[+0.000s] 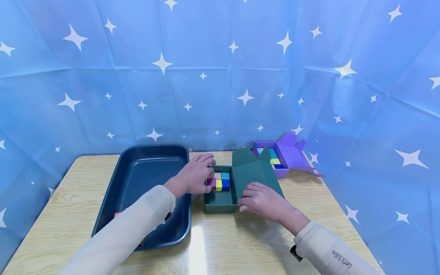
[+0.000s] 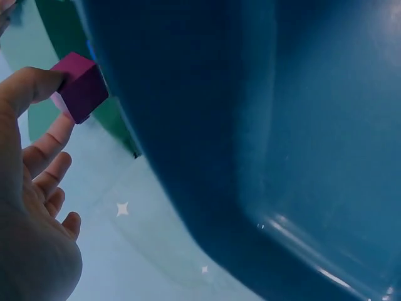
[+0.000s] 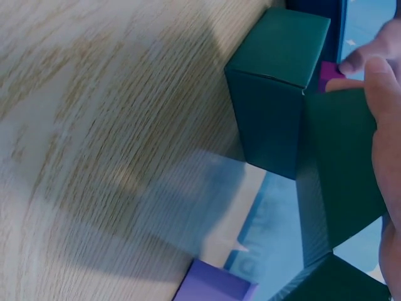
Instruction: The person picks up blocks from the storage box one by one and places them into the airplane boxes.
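Note:
My left hand (image 1: 193, 175) pinches a magenta cube (image 2: 81, 88) between thumb and a fingertip; the other fingers are loosely bent. The cube is at the left side of the green box (image 1: 220, 209), beside several coloured cubes in it, including a yellow cube (image 1: 219, 185) and a dark blue cube (image 1: 225, 185). The box's lid (image 1: 252, 173) is folded out to the right. At the lid's near edge, my right hand (image 1: 262, 200) grips the card, thumb and fingers on either side in the right wrist view. The box's left wall is partly hidden behind my left hand.
A dark blue tray (image 1: 190, 217) stands to the left, under my left forearm. An orange piece (image 1: 117, 214) shows in it, mostly covered by the sleeve. Behind the green lid, an opened purple box (image 1: 282, 173) holds several coloured blocks. A starry blue curtain (image 1: 206, 95) surrounds the wooden table (image 1: 220, 244).

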Motion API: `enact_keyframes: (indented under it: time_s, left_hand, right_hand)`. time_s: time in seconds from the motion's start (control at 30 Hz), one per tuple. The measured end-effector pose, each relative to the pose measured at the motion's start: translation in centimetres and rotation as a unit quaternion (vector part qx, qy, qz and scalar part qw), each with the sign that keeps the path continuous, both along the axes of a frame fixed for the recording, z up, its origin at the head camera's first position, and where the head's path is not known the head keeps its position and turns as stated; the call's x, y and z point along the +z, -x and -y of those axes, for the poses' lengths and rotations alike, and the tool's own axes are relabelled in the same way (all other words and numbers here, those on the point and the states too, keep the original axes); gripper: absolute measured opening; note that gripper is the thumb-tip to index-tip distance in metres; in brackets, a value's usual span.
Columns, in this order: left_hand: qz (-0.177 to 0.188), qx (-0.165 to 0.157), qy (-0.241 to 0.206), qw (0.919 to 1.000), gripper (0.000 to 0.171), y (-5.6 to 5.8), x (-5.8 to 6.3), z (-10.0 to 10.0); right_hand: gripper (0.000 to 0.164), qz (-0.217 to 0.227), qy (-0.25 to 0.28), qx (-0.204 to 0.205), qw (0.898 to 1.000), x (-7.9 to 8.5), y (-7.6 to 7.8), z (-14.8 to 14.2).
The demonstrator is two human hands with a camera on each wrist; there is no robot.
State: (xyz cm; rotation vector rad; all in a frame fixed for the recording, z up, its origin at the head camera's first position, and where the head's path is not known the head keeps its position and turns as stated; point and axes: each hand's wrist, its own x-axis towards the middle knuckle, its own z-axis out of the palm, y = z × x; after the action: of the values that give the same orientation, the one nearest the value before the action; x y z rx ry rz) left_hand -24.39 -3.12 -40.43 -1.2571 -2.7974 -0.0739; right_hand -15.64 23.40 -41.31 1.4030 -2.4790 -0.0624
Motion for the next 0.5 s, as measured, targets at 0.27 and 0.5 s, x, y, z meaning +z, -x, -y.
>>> enact_keyframes:
  time_s: [0.27,0.5]
  left_hand:
    - [0.030,-0.003,0.016,0.9994,0.022,-0.2,-1.0,-0.6]
    - [0.033,-0.001,0.041,0.9986,0.021,0.0,-2.1,-0.7]
  right_hand:
    - [0.032,-0.002,0.000,0.001,1.000,0.1,0.0,0.0]
    - [0.033,0.006,-0.008,-0.007,1.000,0.0,0.0,0.0]
